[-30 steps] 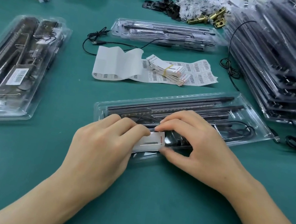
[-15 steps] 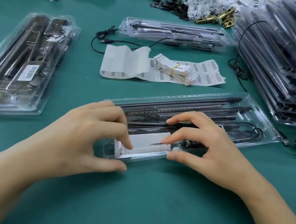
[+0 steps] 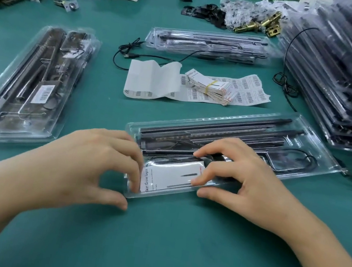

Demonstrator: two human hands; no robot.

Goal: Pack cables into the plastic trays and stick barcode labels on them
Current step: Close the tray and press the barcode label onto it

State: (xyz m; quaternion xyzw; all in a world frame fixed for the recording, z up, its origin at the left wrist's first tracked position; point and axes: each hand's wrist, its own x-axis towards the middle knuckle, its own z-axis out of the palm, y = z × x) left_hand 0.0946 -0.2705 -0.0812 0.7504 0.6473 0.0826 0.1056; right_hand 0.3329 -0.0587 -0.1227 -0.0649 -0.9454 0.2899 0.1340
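- One clear plastic tray [image 3: 319, 156] lies on the green table [image 3: 164, 247] right in front of the person, long axis running from near-left up to far-right; black rods and a coiled cable [image 3: 300, 157] sit inside.
- White card [image 3: 170, 178] sits in the tray's near-left pocket, print side up.
- Left hand [image 3: 87, 165]: partly curled, fingertips touching the card's left end, thumb on the table at the tray's near corner. Not gripping anything, by the look.
- Right hand [image 3: 243, 181]: fingers spread and bent, tips pressing at the card's right end, thumb along the tray's near edge. Also no real hold.
- Card lies between both hands, so either can seat it; judged step: pressing it flat into the pocket.
- Barcode label sheet [image 3: 241, 90] w/ a banded card bundle [image 3: 210, 86] on it lies just beyond the tray, closer to the right hand, likely the next reach.
- Finished tray w/ label [image 3: 32, 87] far left; tall tray stack [image 3: 345, 75] far right.
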